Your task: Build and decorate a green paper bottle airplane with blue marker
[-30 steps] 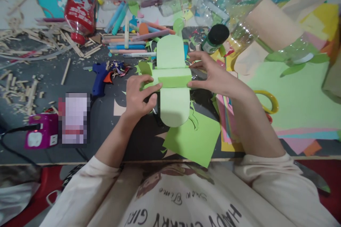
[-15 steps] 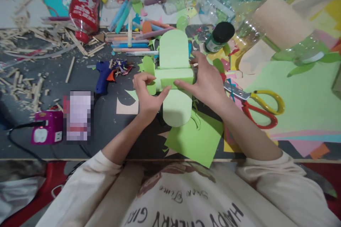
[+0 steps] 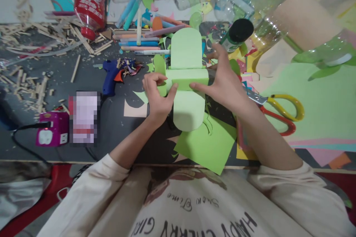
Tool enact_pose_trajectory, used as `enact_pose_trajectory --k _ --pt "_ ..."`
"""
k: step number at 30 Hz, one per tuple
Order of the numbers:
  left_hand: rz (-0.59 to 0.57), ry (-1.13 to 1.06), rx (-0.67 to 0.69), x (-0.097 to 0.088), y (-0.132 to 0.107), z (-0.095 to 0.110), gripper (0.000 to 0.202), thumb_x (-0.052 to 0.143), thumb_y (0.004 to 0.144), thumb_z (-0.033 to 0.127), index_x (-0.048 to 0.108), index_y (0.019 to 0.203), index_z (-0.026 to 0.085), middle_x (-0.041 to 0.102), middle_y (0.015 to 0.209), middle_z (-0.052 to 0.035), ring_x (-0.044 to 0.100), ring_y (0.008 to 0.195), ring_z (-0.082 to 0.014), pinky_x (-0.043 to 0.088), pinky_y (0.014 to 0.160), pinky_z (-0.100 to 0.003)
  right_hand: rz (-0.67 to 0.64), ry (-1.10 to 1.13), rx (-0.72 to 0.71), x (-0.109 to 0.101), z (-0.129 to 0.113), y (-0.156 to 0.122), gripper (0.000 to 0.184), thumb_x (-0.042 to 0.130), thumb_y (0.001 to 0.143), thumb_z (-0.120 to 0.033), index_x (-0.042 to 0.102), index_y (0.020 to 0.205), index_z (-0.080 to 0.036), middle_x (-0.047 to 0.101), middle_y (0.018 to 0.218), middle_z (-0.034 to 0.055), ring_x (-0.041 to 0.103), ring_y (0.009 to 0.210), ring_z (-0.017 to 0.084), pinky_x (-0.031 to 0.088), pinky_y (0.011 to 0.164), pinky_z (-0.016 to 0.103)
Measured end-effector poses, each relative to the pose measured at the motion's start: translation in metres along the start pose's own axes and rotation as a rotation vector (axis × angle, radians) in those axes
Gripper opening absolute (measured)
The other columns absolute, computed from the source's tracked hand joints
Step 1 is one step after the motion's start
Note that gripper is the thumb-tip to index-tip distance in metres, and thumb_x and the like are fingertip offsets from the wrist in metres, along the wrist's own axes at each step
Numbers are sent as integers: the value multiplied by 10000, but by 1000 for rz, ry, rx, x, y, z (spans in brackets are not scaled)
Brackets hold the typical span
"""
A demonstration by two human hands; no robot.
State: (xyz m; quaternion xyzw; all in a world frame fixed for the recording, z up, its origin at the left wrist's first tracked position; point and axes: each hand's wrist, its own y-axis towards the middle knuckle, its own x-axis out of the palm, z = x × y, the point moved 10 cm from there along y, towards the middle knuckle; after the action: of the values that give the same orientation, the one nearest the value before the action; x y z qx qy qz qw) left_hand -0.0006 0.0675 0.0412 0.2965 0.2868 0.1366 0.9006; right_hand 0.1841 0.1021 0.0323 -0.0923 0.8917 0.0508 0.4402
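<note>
A light green paper craft piece (image 3: 187,77) with rounded ends lies on the dark table, with a folded green band across its middle. My left hand (image 3: 157,96) pinches the band's left end, thumb and fingers on the paper. From the right, my right hand (image 3: 225,81) presses the band, its thumb on the front edge and its fingers over the top. A darker green paper sheet (image 3: 207,146) lies under the piece near the table's front edge.
Yellow and red scissors (image 3: 278,109) lie just right of my right arm. A blue glue gun (image 3: 111,76) sits to the left, near a purple power strip (image 3: 51,133). Markers (image 3: 139,42), wood splinters (image 3: 33,59), a black-capped bottle (image 3: 236,33) and plastic bottles crowd the back. Coloured paper sheets (image 3: 319,103) cover the right.
My right hand slid from the band's right end onto its top and front. My left hand shifted its fingers from gripping the band to pinching its left end. The scissors came into view.
</note>
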Motion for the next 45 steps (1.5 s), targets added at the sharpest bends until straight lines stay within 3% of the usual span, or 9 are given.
enact_pose_trajectory --k 6,13,17,21,26,32,37,42,45 --pt "-6 -8 -5 -1 -2 -4 267 551 952 487 432 1007 254 473 928 -12 475 805 -153 395 689 -302 -42 -17 -21 0 -3 -1 1000 631 829 -501 -2 1578 -302 287 1602 151 464 1378 411 513 991 565" --pt "-7 6 11 0 -5 -3 227 564 951 428 436 992 245 462 884 3 452 765 -144 367 680 -305 -1 -208 108 8 -17 4 1094 601 783 -632 41 1585 -142 335 1569 250 467 1316 517 460 980 676" --pt "1 -15 -4 0 -6 -4 225 562 954 427 442 1007 244 477 892 4 457 766 -143 358 684 -309 -17 -270 84 11 -27 8 1073 545 812 -666 16 1590 -150 368 1555 246 431 1346 518 430 1015 685" --pt "-13 -8 -23 1 -6 -6 263 552 951 478 446 1006 244 477 885 2 467 766 -144 366 674 -306 -65 -189 47 8 -19 8 1035 583 822 -605 6 1593 -227 310 1609 183 430 1379 482 493 980 619" --pt "-35 24 -47 2 -7 -9 289 519 953 525 442 1001 251 477 858 4 480 752 -147 394 677 -308 -142 -46 -21 1 1 9 1019 692 771 -483 119 1585 -267 272 1645 126 393 1439 424 505 1009 568" --pt "-60 65 -47 3 -7 -11 289 488 960 540 454 998 256 511 853 -3 503 755 -162 416 699 -328 -252 21 -113 -4 11 12 905 724 752 -478 304 1533 -295 482 1532 104 578 1272 394 532 959 567" --pt "-126 87 56 4 -5 -1 217 509 957 463 487 994 251 569 868 -15 555 811 -188 423 790 -369 -305 -111 -97 -6 21 10 656 694 757 -599 589 1313 -267 695 1256 109 675 1070 389 555 854 538" --pt "-172 94 247 7 -8 24 127 470 958 348 571 957 271 642 922 -10 600 920 -207 314 1050 -458 -127 -123 -141 -17 25 23 707 700 767 -599 544 1356 -239 629 1351 133 597 1206 414 491 955 596" --pt "-213 145 323 13 -12 34 154 460 954 292 611 929 279 662 890 4 601 865 -185 313 1034 -442 -96 -138 -143 -17 26 27 741 705 782 -548 490 1413 -224 557 1435 153 499 1332 424 417 1052 633"
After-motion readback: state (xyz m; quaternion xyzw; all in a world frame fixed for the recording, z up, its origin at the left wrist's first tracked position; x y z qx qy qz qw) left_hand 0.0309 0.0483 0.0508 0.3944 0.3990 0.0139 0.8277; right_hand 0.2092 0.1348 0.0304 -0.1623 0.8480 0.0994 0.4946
